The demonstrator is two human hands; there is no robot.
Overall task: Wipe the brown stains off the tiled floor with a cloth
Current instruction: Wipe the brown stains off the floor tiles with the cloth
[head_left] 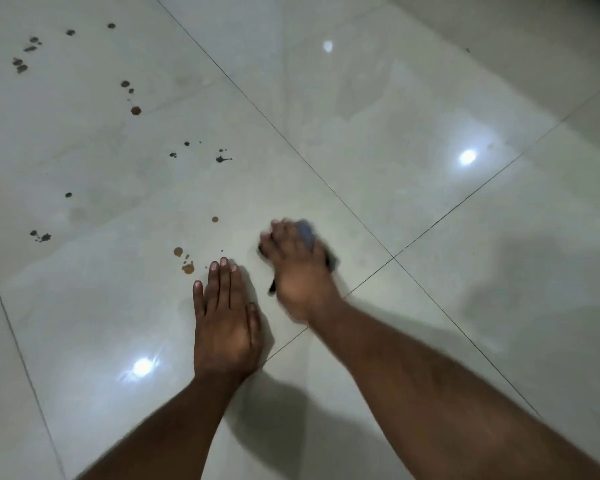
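Note:
My right hand [297, 268] is blurred and grips a dark grey-blue cloth [307, 233] against the glossy white tiled floor [430, 133]. The cloth shows past the fingers and at the hand's right edge. My left hand [224, 320] lies flat on the floor, fingers straight, just left of the right hand. Brown stains [187, 268] sit right beside my left fingertips, with one more drop [215, 219] a little farther off. Several darker splashes [222, 159] and spots [136, 110] spread toward the upper left.
Dark grout lines [394, 258] cross just right of my right hand. Bright lamp reflections [467, 156] shine on the tiles. A wet sheen covers the upper right tiles. My shadow [534, 289] falls at the right.

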